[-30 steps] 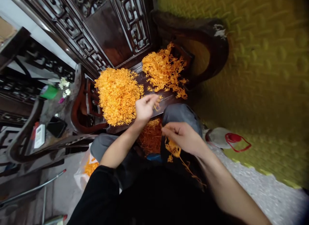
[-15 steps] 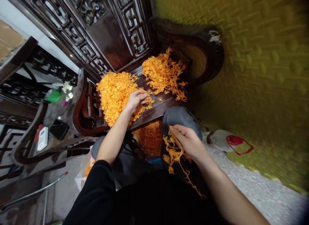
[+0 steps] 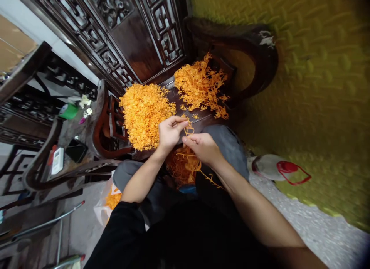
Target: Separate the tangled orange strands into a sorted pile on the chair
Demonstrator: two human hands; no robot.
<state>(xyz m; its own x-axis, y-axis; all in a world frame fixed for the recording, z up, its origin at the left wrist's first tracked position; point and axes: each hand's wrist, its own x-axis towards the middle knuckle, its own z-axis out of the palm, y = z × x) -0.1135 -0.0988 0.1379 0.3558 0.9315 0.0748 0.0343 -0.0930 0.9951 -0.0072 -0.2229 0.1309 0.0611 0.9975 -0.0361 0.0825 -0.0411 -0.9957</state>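
Observation:
My left hand pinches the tip of an orange flower sprig just in front of the bench seat. Close beside it, my right hand is closed on the sprig's stem, and thin stalks trail below that hand. A dense heap of orange blossoms lies on the dark wooden seat, left of my hands. Farther right on the seat sits a looser pile of branching orange sprigs. Under my hands, between my knees, orange stalks fill a container whose blue edge shows.
A carved backrest and a curved armrest bound the seat. On the left side table are a phone, a white remote and green tape. A red-capped jug stands right; a plastic bag sits left.
My left hand has drawn back from the blossom heap towards me. My right hand has risen from my lap with the sprig, and the two hands now meet at it.

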